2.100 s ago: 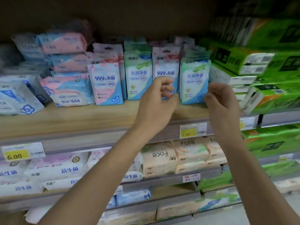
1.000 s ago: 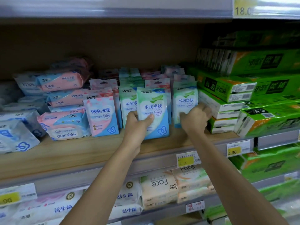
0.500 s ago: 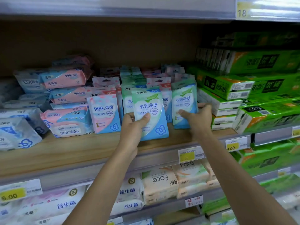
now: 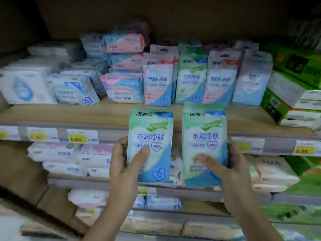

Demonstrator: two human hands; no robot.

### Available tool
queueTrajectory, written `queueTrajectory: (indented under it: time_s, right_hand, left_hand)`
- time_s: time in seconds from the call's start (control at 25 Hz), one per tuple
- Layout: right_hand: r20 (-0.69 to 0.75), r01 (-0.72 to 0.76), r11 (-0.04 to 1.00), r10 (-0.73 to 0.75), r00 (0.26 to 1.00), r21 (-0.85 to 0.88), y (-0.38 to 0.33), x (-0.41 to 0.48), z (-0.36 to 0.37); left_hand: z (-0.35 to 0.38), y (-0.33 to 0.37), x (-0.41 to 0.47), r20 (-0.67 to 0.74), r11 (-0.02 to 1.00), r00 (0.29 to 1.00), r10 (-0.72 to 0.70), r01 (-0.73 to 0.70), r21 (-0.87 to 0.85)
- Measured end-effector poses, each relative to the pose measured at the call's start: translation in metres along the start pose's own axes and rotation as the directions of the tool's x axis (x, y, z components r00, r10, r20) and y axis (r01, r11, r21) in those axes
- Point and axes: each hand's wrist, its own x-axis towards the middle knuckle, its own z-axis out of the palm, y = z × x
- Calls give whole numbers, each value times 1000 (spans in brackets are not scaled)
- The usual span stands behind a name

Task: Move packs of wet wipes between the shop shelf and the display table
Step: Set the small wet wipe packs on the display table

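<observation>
My left hand [image 4: 125, 164] grips a green-and-blue pack of wet wipes [image 4: 150, 134] upright, thumb across its front. My right hand [image 4: 231, 169] grips a second, matching pack [image 4: 205, 133] the same way. Both packs are held side by side in front of the wooden shelf's edge [image 4: 69, 117], off the shelf. Behind them, on the shelf, stand more upright packs: a pink-and-blue one [image 4: 158, 82], a green one [image 4: 192, 79], another pink one [image 4: 219, 82] and a pale blue one [image 4: 250, 80].
Stacked pink and white wipe packs [image 4: 125, 86] fill the shelf's left side. Green tissue boxes [image 4: 291, 94] are stacked at the right. Yellow price tags [image 4: 81, 137] line the shelf front. Lower shelves hold more packs [image 4: 69, 159].
Both hands have pulled back from the shelf toward me, each with a green pack; before, the right hand was still at its pack on the shelf. The view has dropped lower.
</observation>
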Motion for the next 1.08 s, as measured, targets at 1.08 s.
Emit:
queueTrajectory:
  time_s: [1.08]
  right_hand:
    - [780,-49,903,341,-525,-428,111,-539,236]
  left_hand:
    - [-221,38,-616,-781,982,-623,25,-132,136]
